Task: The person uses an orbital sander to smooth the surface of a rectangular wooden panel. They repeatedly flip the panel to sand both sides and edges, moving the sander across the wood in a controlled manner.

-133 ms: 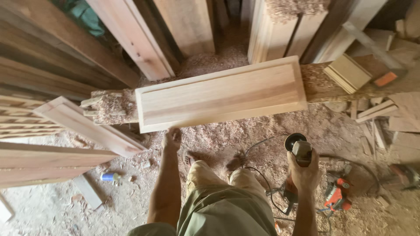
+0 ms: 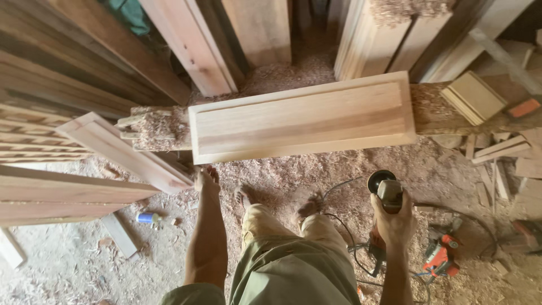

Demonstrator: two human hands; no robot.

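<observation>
A long rectangular wooden panel [image 2: 302,117] with a raised rim lies flat on a rough support covered in shavings. My left hand [image 2: 206,179] reaches down to the panel's near left corner, fingers apart, touching or just short of its edge. My right hand [image 2: 393,217] grips a handheld grinder [image 2: 385,188] with a round disc, held below the panel's right half, apart from it. The grinder's cable [image 2: 339,217] trails down across the sawdust. My bare feet stand between the two hands.
Planks [image 2: 186,45] lean upright behind the panel. Stacked boards and a moulded panel [image 2: 121,149] lie at the left. Offcuts [image 2: 497,152] and a small square panel [image 2: 474,96] sit at the right. An orange power tool [image 2: 440,254] rests on the sawdust floor.
</observation>
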